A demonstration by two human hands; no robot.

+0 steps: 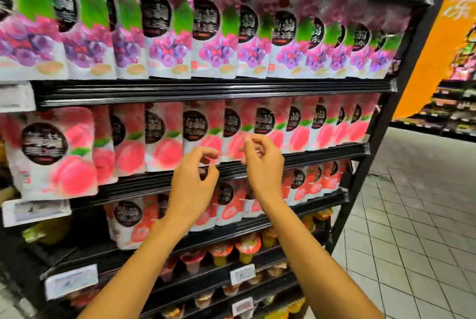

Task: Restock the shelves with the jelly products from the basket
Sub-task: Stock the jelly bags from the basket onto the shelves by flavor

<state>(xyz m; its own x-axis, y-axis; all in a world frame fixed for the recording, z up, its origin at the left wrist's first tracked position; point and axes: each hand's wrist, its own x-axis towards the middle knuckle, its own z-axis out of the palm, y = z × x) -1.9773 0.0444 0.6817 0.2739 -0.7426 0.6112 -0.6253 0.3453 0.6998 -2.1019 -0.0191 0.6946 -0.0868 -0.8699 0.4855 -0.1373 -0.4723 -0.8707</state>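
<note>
A row of pink peach jelly pouches (167, 138) stands on the middle shelf (322, 157) of a black rack. Purple grape jelly pouches (211, 35) fill the shelf above, and red strawberry pouches (128, 220) the shelf below. My left hand (193, 184) is raised before the peach row's lower edge, fingers curled and apart, holding nothing. My right hand (262, 164) is beside it, a little higher, fingers loosely bent just in front of the peach pouches, also with nothing in it. The basket is out of view. The picture is motion-blurred.
Cup jellies (247, 246) in red, orange and yellow line the lower shelves, with white price tags (242, 273) on the shelf fronts. A tiled aisle floor (412, 228) runs to the right of the rack, past an orange wall (443, 43) and more shelving beyond.
</note>
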